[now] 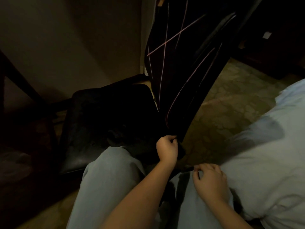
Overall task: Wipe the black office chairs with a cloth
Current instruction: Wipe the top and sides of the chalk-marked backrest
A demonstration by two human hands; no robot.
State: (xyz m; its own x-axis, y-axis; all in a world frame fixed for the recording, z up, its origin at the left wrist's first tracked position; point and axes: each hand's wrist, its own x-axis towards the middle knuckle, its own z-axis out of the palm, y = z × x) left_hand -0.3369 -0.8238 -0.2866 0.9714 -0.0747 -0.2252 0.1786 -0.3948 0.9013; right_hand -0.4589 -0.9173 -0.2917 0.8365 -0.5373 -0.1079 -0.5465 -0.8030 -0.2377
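Observation:
A black padded chair seat (105, 129) fills the dim middle left. A long black panel with thin pink lines (179, 66) runs from the top of the view down over the seat's right side. In this light I cannot tell whether it is a chair part or fabric. My left hand (167, 150) is closed on the panel's lower end, with something dark showing just under the fingers. My right hand (210, 181) rests on my right knee with its fingers curled. Whether it pinches anything is unclear. No separate cloth is clearly visible.
My legs in light trousers (107, 187) reach toward the seat. A pale pillow or bedding (267, 162) lies at the right. A patterned floor (227, 103) shows between them. A plain wall (74, 38) stands behind, with dark furniture legs (19, 76) at the left.

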